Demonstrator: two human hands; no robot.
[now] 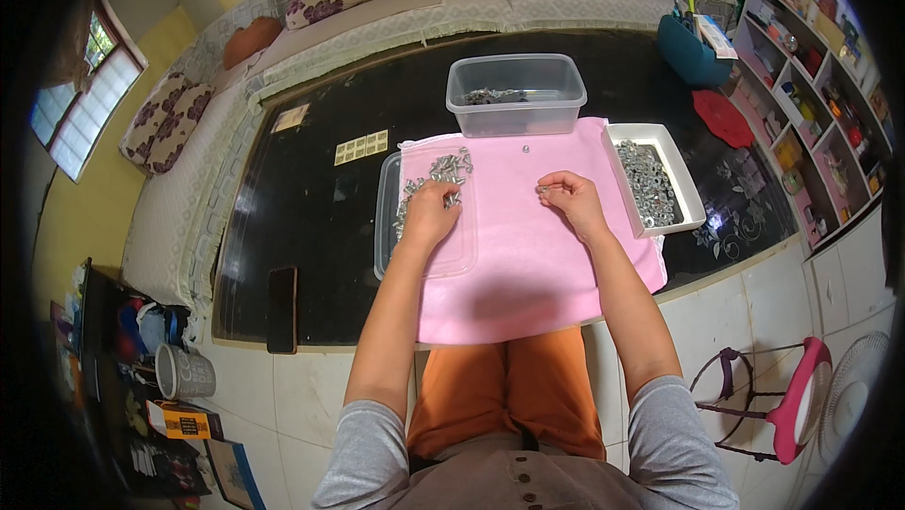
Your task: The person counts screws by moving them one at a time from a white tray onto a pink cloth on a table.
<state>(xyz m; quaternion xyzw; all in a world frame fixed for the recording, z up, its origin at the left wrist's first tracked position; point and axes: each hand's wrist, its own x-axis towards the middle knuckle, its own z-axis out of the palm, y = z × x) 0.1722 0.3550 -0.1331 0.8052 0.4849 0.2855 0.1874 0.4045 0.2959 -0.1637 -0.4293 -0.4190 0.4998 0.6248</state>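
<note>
My left hand [433, 209] rests over a pile of small silver bolts [447, 169] on a clear plastic lid [452, 262]. Its fingers curl down among them, and the hand hides whether a bolt is between the fingertips. To the right, my right hand [576, 200] pinches a small metal part [542, 189] with thumb and fingertips, just above a pink cloth [523, 248]. A single metal piece [525, 149] lies on the cloth farther away. Beside my right hand stands a white box [689, 209] that holds many metal nuts [645, 185].
A clear plastic tub [523, 120] with some small parts stands at the cloth's far edge. On the black table [318, 227] lie a phone [283, 310], a sticker sheet [361, 148] and a red mat [722, 118]. A teal holder [693, 57] stands far right.
</note>
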